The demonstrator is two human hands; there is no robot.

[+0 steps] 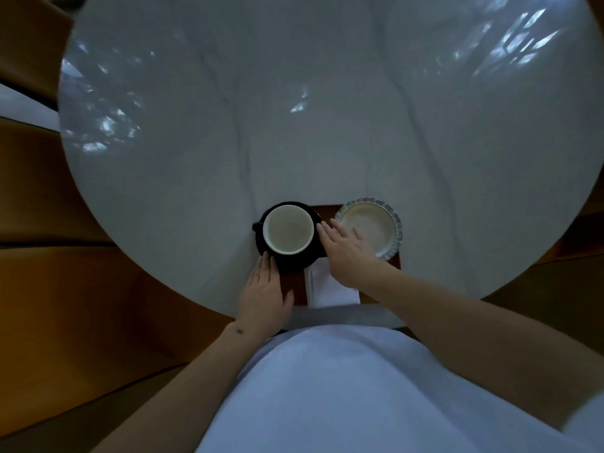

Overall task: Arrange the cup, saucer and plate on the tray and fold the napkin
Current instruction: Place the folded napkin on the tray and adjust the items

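Head view: a wooden tray (pixel 295 291) sits at the near edge of the round marble tabletop (pixel 294 109), at 6 o'clock from its centre. On the tray, a black cup (pixel 287 229) with a pale inside stands upright on a black saucer (pixel 313 256) at the tray's 10 o'clock corner, handle pointing to 9 o'clock. A pale scalloped plate (pixel 376 223) lies at the 2 o'clock corner, and a white folded napkin (pixel 330 289) lies at 6 o'clock, partly under the right forearm.

The left hand (pixel 263 289) lies flat and spread, fingertips touching the saucer's rim at 7 o'clock. The right hand (pixel 346 250) is spread too, fingers between saucer and plate; neither pinches anything.

The cup, saucer and plate look like stiff glazed ceramic, probably fairly heavy, smooth and chippable; the saucer is best shifted by its rim from both sides, the cup by its handle. The napkin should be light and limp, taken at a corner.

Dim light blurs the tray's edges. The saucer seems to overhang the tray's left side, though I cannot be sure. Whether the right palm touches the plate cannot be told
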